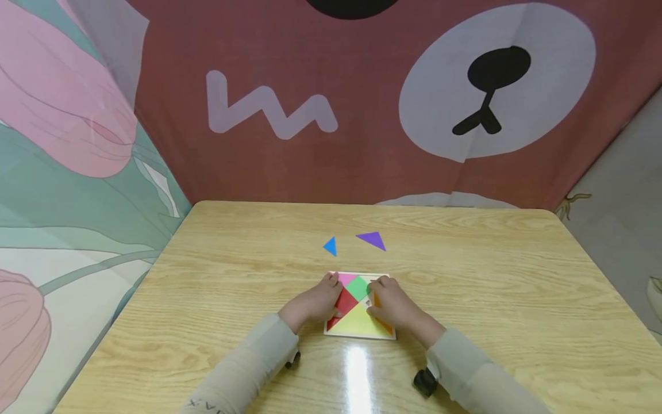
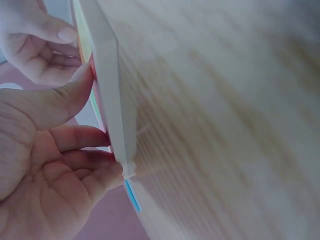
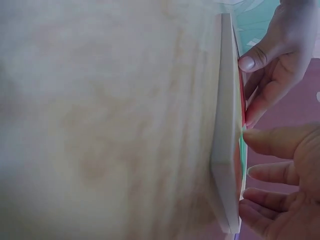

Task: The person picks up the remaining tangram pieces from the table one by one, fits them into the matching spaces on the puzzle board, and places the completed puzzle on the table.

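A square tangram board [image 1: 362, 337] with a pale rim lies flat on the table. Inside it are a yellow triangle [image 1: 360, 323], a red triangle [image 1: 346, 303], a green square [image 1: 357, 288] and a pink piece [image 1: 345, 278]. An orange piece [image 1: 385, 327] is partly covered at the right side. My left hand [image 1: 316, 300] rests its thumb and fingertips on the red triangle and the board's left edge. From the right, my right hand [image 1: 394, 303] touches the board with bent fingers, over the orange piece and beside the green square.
Beyond the board, a blue triangle [image 1: 331, 246] and a purple triangle [image 1: 373, 240] lie loose on the wooden table [image 1: 233, 247]. A printed curtain [image 1: 289, 167] hangs behind the table's far edge. Dark wrist devices [image 1: 425, 382] sit under both sleeves.
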{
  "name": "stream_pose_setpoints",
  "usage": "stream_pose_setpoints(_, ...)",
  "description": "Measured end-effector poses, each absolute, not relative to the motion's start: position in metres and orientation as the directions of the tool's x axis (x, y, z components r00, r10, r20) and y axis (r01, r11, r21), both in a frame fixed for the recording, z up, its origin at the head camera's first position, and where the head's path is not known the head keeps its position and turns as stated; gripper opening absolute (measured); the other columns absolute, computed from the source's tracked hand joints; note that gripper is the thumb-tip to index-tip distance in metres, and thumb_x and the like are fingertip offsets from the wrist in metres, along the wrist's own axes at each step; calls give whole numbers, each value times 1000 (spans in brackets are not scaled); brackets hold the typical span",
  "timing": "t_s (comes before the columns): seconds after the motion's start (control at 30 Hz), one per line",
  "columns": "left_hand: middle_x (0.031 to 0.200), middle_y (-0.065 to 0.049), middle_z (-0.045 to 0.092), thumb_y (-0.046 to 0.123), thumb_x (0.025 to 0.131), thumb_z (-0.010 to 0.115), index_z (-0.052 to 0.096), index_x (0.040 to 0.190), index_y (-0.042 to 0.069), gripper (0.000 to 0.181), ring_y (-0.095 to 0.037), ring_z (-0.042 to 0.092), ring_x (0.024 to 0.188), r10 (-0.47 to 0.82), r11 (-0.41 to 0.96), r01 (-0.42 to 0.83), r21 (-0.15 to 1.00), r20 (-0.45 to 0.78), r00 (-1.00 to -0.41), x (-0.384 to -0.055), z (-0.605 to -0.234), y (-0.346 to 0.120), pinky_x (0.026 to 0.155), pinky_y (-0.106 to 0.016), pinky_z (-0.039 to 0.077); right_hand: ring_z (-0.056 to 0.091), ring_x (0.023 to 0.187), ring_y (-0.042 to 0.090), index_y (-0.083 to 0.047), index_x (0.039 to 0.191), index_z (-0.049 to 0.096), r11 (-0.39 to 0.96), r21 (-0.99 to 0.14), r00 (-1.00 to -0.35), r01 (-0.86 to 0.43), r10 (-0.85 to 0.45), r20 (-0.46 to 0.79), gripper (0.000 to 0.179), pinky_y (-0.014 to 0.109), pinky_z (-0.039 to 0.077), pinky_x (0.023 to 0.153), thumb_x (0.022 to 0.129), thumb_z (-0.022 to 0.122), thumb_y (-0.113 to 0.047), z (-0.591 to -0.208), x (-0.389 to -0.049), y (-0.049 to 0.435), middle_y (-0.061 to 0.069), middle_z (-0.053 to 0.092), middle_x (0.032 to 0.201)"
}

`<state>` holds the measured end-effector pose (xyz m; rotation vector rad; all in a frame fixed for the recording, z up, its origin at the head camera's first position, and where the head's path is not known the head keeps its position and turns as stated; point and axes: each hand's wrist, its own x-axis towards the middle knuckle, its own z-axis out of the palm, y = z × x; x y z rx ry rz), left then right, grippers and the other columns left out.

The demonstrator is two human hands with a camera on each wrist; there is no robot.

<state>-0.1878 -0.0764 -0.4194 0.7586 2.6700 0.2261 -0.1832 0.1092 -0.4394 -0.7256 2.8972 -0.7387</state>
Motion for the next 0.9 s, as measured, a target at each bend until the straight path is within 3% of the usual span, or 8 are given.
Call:
stream_pose_setpoints(0.37, 137, -23, 21, 23, 83, 57, 33, 129, -7, 60, -33, 16, 126, 546, 836, 493, 239, -294, -784, -189, -420, -78, 101, -34, 20, 42, 95, 28, 9, 107, 52, 761, -463, -867, -455, -498, 33, 46, 37, 40, 81, 72, 69, -15, -435, -167, 118, 15, 46, 102)
stream_pose_setpoints(0.57, 137, -23, 20, 22, 83, 57, 31, 129, -7, 60, -33, 15, 126, 545, 837, 486, 253, -295, -785, -188, -420, -77, 101, -34, 19, 43, 88, 25, 11, 105, 52, 759, -427, -843, -492, -537, 19, 48, 35, 42, 72, 70, 70, -18, -433, -160, 120, 17, 47, 101)
stream_pose_setpoints(0.9, 137, -23, 20, 22, 83, 57, 32, 129, -7, 60, -33, 15, 126, 545, 836, 487, 251, -293, -785, -188, -421, -77, 101, -34, 19, 43, 86, 24, 6, 100, 53, 765, -392, -841, -512, -539, 48, 41, 33, 43, 68, 70, 70, -17, -433, -149, 120, 14, 46, 99)
